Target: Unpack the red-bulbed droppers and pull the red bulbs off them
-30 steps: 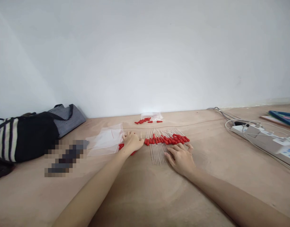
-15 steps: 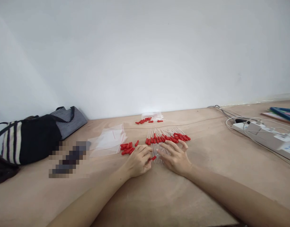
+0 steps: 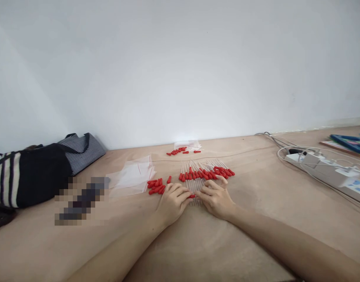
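My left hand (image 3: 173, 200) is closed in a pinch on a small red rubber cap (image 3: 192, 196) at the near end of a row of thin clear glass tubes (image 3: 197, 183). My right hand (image 3: 216, 197) meets it from the right, fingers pinched on the end of one tube. Several tubes farther back carry red caps (image 3: 207, 173). A loose pile of red caps (image 3: 156, 186) lies just left of my left hand.
Clear plastic bags (image 3: 132, 176) lie left of the pile. More red caps and a small bag (image 3: 184, 148) sit near the wall. A striped black bag (image 3: 41, 168) lies at left, a power strip with cables (image 3: 323, 168) at right.
My left hand left the loose cap pile with one red cap and came toward me and right. My right hand drew back to the tubes' near ends. The two hands now meet.
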`<state>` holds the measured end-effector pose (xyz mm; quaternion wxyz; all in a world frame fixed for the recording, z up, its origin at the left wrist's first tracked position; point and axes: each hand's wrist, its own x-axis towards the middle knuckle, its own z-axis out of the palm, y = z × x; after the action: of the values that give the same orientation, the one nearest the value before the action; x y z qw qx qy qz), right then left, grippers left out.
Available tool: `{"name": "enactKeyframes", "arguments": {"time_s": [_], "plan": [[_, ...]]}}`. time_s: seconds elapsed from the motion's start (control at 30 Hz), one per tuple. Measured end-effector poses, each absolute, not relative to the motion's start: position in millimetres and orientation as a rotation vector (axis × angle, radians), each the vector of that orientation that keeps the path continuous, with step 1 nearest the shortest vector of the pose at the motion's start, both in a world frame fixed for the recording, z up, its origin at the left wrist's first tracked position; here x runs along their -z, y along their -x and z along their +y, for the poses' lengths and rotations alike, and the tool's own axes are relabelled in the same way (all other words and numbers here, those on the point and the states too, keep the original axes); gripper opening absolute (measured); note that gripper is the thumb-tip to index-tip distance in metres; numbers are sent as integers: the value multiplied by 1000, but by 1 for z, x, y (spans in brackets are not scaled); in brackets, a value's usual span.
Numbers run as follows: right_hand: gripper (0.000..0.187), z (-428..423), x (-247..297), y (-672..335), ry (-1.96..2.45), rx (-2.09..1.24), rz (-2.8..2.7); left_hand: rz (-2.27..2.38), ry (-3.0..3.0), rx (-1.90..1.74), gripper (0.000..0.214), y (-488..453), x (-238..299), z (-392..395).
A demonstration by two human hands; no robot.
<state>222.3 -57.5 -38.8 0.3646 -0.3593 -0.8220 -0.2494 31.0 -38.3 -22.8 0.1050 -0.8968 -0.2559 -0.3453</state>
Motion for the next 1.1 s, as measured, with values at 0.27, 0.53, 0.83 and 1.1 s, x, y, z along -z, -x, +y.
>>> {"name": "enactKeyframes", "arguments": {"time_s": [0.27,0.53,0.83,1.1], "plan": [[16,-61,36,-224,890,613,-2115,-732,2530,912,21,-34,22,-42],[16,-63,36,-225,903,554,-2117,-716,2560,868,19,-32,24,-41],[18,-69,36,-246,1039,473,-2007,-895,2531,968,21,-18,26,-39],[29,-68,31,-257,1408,436,-1886,-1457,2482,1044,18,1,6,-16]]}}
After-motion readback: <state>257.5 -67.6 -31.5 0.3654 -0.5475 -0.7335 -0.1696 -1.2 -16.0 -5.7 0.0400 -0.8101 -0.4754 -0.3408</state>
